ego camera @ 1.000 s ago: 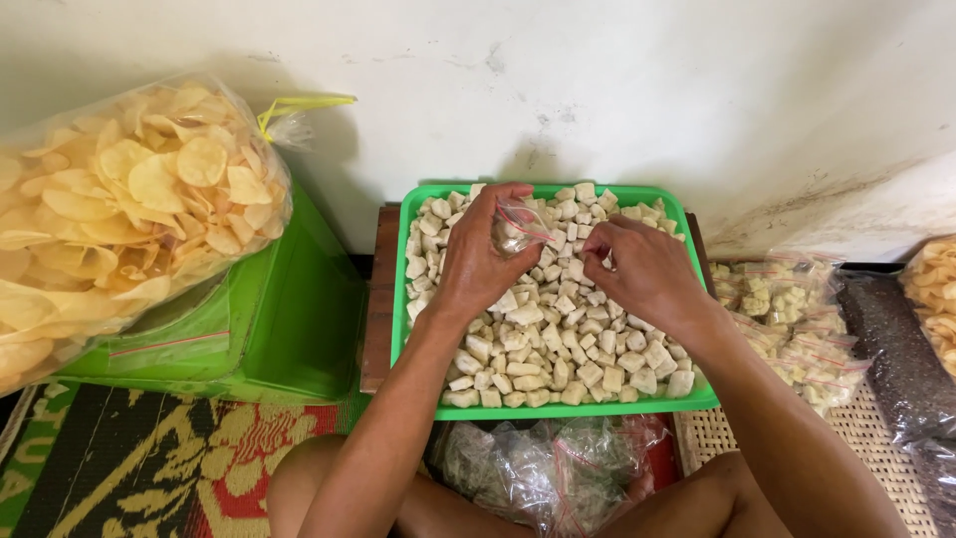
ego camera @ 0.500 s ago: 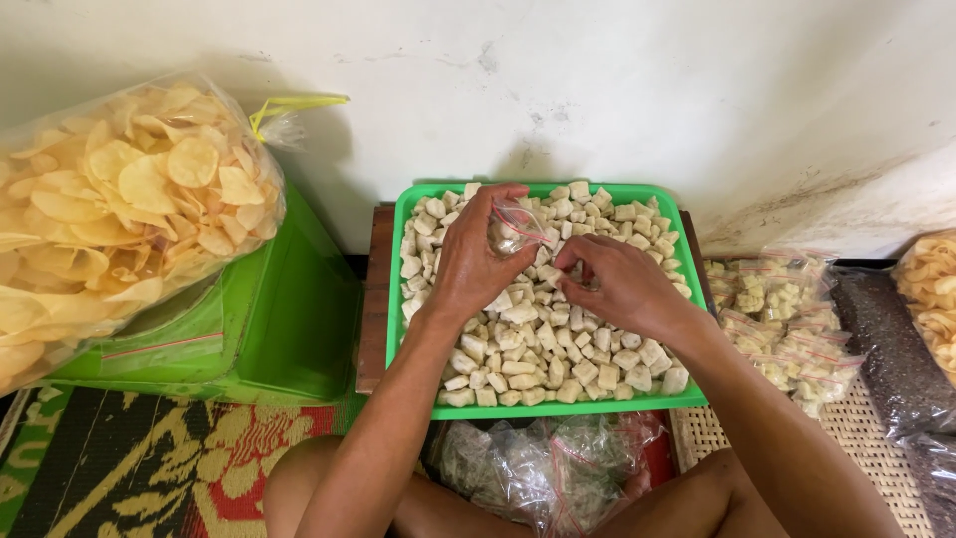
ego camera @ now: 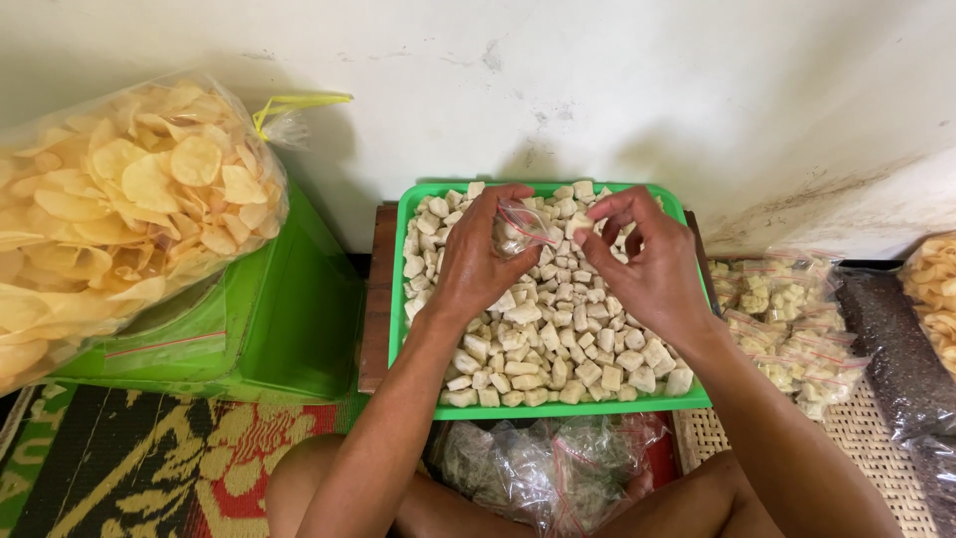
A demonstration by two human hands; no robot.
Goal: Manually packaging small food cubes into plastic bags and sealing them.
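Over the green tray (ego camera: pixel 413 299) of pale cracker cubes (ego camera: pixel 543 344), the left hand (ego camera: pixel 476 261) was clamped around a small clear zip bag (ego camera: pixel 518 227), holding its mouth up and open toward the right. Just beside it, the right hand (ego camera: pixel 647 267) had its thumb and fingertips pinched on one cube (maybe two, hard to tell), raised right at the bag's mouth. So this looked like the filling step: a piece picked and on its way into the bag. Seems to me the next bit needed the cube lined up with that narrow opening and let go cleanly, not fumbled back onto the pile below.

Further out to the right hand's side sat finished little packets (ego camera: pixel 792 319) on a woven mat. Off past the left hand was a huge bag of yellow chips (ego camera: pixel 119 209) on a green box (ego camera: pixel 289 319).
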